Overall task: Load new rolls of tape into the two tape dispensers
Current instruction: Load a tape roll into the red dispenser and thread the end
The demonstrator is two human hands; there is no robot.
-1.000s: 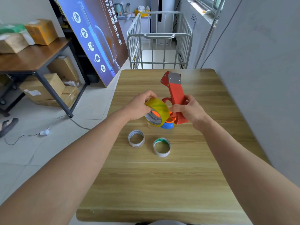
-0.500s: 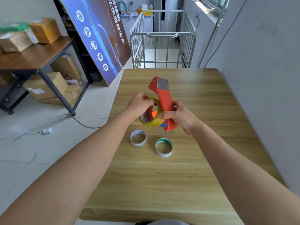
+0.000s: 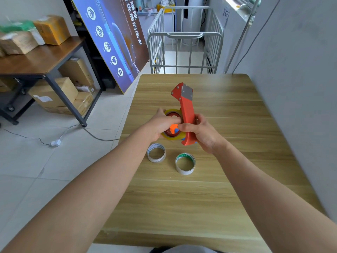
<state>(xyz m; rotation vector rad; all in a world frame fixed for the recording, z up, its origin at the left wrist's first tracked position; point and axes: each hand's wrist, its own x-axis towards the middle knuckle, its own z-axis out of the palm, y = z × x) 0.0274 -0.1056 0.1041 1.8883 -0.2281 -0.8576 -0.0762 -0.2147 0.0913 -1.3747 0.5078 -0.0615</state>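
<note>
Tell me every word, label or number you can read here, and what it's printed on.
"优质的未来" on the blue poster; the characters above it are blurred.
Characters on the white wall sign: too blurred to read.
Labels on the cardboard boxes: too small to read.
Print on the white tape ring and the green-edged tape ring: too small to read.
No text visible on the red dispenser or the yellow tape roll.

Only one camera is looking here. It is sitting on the person's head, facing forward and down, close over the wooden table (image 3: 191, 201).
</note>
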